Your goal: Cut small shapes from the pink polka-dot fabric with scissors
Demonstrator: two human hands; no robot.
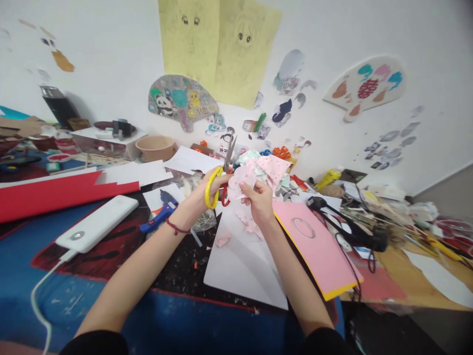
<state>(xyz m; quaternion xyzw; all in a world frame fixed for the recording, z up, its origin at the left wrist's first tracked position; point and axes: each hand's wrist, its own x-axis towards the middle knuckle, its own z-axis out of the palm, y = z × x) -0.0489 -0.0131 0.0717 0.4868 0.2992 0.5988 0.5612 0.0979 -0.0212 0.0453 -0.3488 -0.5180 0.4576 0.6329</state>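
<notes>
Pink fabric (242, 181) with a scalloped edge is pinched between the thumb and fingers of my right hand (260, 199). My left hand (212, 185) holds scissors (212, 190) with one yellow and one red handle loop; their blades point up and stand slightly apart, left of the fabric. Behind my right hand lies a pile of dotted pink and pale green cloth (273, 170). Beneath both hands is a white sheet (244, 264) with a small pink scrap (223, 240) on it.
A blue glue gun (158, 217) and a white power bank (98, 224) with a cable lie at the left, near red card (55, 195). Pink card (318, 246) and a black cabled device (347, 224) are at the right. A tan bowl (155, 147) stands by the wall.
</notes>
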